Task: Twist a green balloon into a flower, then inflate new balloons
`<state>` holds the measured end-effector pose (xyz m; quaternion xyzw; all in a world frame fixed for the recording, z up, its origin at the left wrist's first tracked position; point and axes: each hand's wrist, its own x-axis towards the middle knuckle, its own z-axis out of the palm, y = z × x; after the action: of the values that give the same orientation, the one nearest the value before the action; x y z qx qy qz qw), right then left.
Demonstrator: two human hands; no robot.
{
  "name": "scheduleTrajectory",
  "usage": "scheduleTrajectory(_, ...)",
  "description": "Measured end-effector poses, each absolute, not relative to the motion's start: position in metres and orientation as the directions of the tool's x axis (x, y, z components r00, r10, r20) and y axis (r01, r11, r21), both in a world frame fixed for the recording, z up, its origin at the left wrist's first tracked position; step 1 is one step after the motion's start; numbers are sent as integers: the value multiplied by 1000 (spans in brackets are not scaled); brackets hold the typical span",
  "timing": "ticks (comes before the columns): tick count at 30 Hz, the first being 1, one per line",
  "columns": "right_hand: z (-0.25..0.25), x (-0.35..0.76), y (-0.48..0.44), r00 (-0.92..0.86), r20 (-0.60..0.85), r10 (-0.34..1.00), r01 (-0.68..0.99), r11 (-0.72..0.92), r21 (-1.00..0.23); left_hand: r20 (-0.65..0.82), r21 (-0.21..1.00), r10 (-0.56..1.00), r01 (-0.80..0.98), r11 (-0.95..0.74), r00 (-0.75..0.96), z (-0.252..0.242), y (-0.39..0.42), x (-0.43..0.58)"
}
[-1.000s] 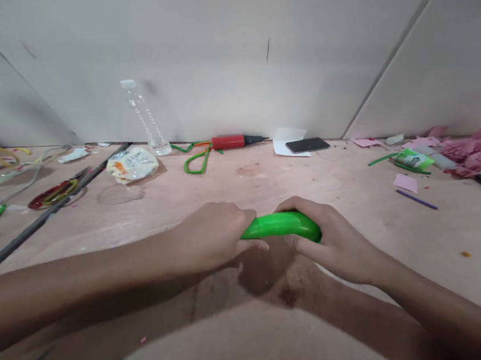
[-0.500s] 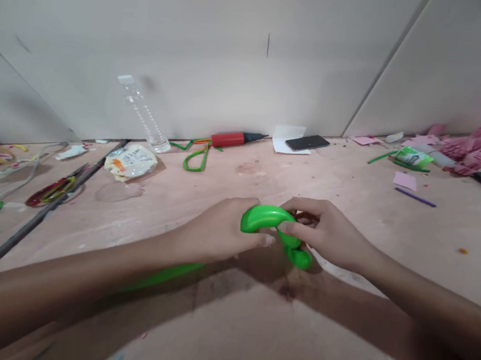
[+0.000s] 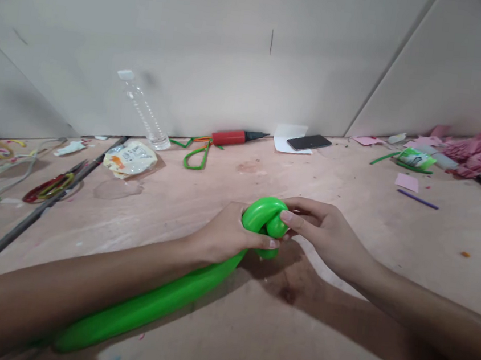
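A long green modelling balloon (image 3: 153,308) stretches from the lower left up to my two hands, where its far end bends into a loop with small bubbles. My left hand (image 3: 228,233) is closed around the bend, its thumb lying across the lower part. With thumb and fingers, my right hand (image 3: 315,225) pinches a small round bubble on the right side of the loop. Some fingers of both hands are hidden behind the balloon.
Along the wall stand a clear bottle (image 3: 144,112), a red hand pump (image 3: 228,137) and a phone (image 3: 308,142) on white paper. Scissors (image 3: 53,186) and a crumpled wrapper (image 3: 131,160) lie left. Pink paper (image 3: 470,155), a green packet (image 3: 417,159) and a purple strip (image 3: 418,199) lie right.
The balloon's end has curled tighter, and my right hand has brought the bubble left against the loop. More of the long section now shows below my left forearm.
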<state>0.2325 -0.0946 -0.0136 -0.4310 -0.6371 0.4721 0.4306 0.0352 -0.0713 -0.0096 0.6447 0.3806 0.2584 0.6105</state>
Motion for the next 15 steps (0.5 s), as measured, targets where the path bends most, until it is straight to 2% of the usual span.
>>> scheduleTrajectory(2, -14, 237, -93, -280, 207, 937, 254, 281, -925, -208, 963, 833, 255, 84, 513, -9, -69, 33)
scheduleTrajectory(4, -12, 241, -93, -350, 334, 875, 374, 457, -807, -247, 945, 848, 312, 103, 469, -8, -67, 30)
scheduleTrajectory(6, -9, 244, -93, -483, 449, 752, 466, 655, -595, -251, 939, 851, 328, 99, 461, -6, -65, 30)
scheduleTrajectory(8, -6, 244, -94, -629, 469, 620, 528, 783, -327, -252, 942, 833, 322, 95, 493, -6, -65, 32)
scheduleTrajectory(11, -3, 241, -95, -742, 392, 544, 582, 813, -27, -261, 943, 776, 324, 78, 574, -4, -66, 36)
scheduleTrajectory(15, -5, 242, -97, -739, 388, 550, 650, 734, 197, -322, 899, 742, 435, 46, 588, -2, -68, 39)
